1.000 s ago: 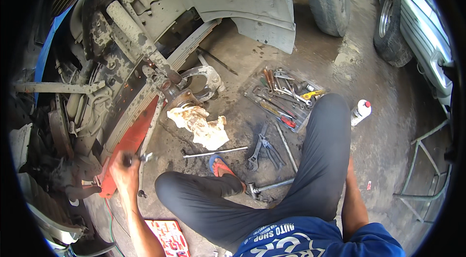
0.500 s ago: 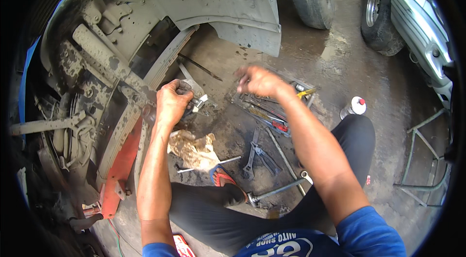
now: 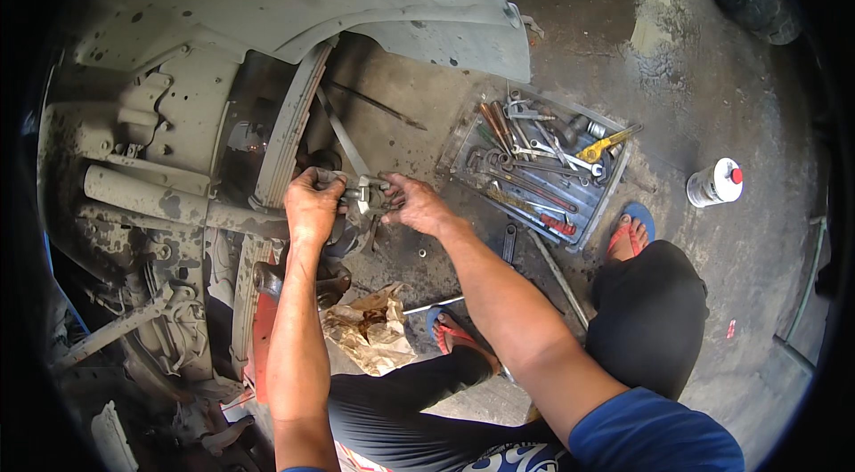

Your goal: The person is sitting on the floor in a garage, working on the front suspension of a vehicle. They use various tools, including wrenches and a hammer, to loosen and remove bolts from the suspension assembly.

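In front of the vehicle's wheel well, both my hands meet at a small silvery metal part (image 3: 364,194). My left hand (image 3: 313,203) pinches it from the left, with fingers closed. From the right, my right hand (image 3: 417,203) grips its other side between thumb and fingers; the fingertips are partly hidden. The part's exact kind is too small to make out. Below the hands, a crumpled brown paper (image 3: 378,334) with dark greasy stains lies on the floor. A leaf spring (image 3: 294,129) runs just behind my left hand.
A grey tray (image 3: 595,221) of spanners, screwdrivers and a yellow-handled tool lies to the right. Beyond it stands a white can (image 3: 710,184) with a red cap. A grey fender (image 3: 427,9) overhangs the far side. A long bar (image 3: 557,280) lies near my knee.
My right hand has come left and nearer, from above the tool tray onto the metal part with my left hand. The view has shifted, showing the tray uncovered.
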### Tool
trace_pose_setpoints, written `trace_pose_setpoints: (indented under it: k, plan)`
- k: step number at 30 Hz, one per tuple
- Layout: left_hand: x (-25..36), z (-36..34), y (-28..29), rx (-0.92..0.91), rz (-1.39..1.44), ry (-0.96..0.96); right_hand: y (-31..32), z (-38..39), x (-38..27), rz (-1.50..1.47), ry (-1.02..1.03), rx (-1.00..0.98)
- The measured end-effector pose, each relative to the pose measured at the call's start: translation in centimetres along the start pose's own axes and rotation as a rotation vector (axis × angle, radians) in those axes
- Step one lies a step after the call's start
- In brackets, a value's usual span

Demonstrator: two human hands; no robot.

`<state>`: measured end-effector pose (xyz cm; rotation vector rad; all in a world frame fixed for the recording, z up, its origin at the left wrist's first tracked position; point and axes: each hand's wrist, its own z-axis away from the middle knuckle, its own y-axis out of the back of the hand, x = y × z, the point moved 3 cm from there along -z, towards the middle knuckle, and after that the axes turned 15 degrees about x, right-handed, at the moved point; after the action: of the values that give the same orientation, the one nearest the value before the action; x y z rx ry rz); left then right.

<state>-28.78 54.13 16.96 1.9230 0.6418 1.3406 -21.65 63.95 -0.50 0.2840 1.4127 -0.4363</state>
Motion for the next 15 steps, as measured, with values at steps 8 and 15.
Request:
trace_pose_setpoints:
  k: [8, 15]
  plan:
    - [0.1, -0.5, -0.2, -0.052, -0.099, -0.007, -2.0, -0.5, 1.6, 0.064, 0.133, 0.105]
    - [0.0, -0.3, 0.1, -0.186, -0.027, 0.019, -1.1, -0.3, 0.7, 0.138, 0.100, 0.018]
